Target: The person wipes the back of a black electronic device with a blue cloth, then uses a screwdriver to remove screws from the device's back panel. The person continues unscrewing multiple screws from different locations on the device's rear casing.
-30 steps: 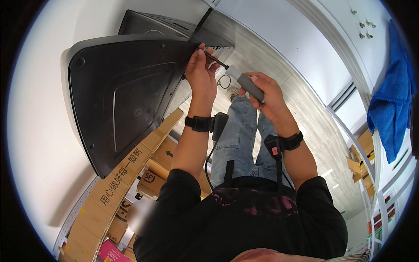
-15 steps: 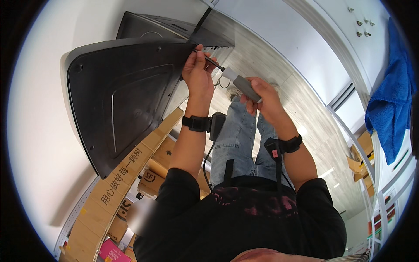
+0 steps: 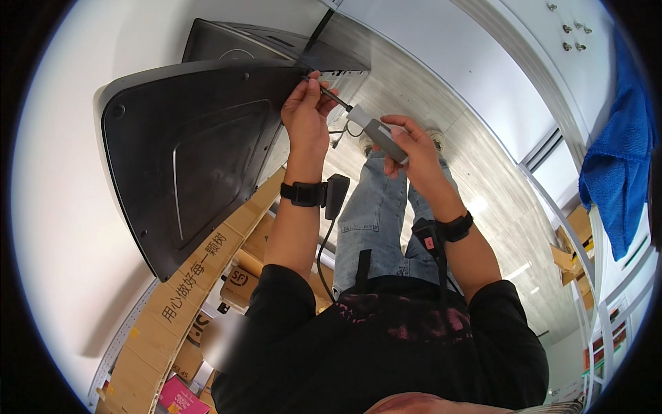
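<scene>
In the head view, your right hand (image 3: 417,153) holds the screwdriver (image 3: 378,132) by its grey handle, thumb and lower fingers around it, index finger raised along it. The dark shaft slants up and left to the top right corner of the black panel (image 3: 196,162). There, your left hand (image 3: 307,114) closes its thumb and fingers narrowly around the shaft near its tip; whether they also pinch something small, you cannot tell. The panel leans beside the white wall (image 3: 55,172), above a long cardboard flap (image 3: 196,272). Far right, several small screws (image 3: 577,25) sit on a white surface near a blue cloth (image 3: 614,159).
</scene>
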Demonstrator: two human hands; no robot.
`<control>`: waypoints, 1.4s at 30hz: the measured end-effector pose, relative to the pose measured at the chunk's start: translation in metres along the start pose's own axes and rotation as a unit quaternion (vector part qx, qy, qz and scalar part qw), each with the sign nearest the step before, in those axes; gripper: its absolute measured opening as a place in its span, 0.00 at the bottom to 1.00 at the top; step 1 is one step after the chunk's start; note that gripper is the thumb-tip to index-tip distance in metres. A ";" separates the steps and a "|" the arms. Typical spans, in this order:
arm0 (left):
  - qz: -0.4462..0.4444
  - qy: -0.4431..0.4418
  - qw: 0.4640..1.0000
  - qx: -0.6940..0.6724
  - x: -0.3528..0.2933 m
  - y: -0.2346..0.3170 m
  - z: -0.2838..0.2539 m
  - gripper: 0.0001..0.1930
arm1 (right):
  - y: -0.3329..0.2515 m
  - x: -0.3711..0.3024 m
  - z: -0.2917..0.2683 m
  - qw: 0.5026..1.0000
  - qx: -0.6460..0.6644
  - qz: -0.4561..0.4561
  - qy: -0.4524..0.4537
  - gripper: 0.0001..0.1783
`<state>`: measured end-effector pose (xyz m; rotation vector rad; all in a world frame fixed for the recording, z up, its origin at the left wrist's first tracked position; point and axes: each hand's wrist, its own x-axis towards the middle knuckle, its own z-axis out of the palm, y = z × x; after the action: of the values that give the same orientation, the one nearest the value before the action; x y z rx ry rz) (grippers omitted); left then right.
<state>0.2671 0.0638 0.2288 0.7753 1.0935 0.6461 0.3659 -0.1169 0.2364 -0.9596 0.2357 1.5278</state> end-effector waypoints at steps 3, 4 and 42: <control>-0.016 -0.011 1.000 -0.019 -0.002 0.005 0.004 0.13 | 0.017 0.003 0.010 0.959 -0.177 -0.201 0.096 0.23; -0.019 -0.008 1.000 -0.018 -0.002 0.005 0.004 0.13 | 0.019 0.005 0.009 0.941 -0.209 -0.247 0.094 0.23; 0.016 0.020 0.998 0.050 0.005 -0.008 -0.002 0.10 | 0.018 0.026 -0.006 0.991 -0.120 -0.036 0.047 0.22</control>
<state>0.2675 0.0635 0.2198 0.8701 1.1597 0.6396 0.3549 -0.1053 0.2084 -1.2186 0.0823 1.4677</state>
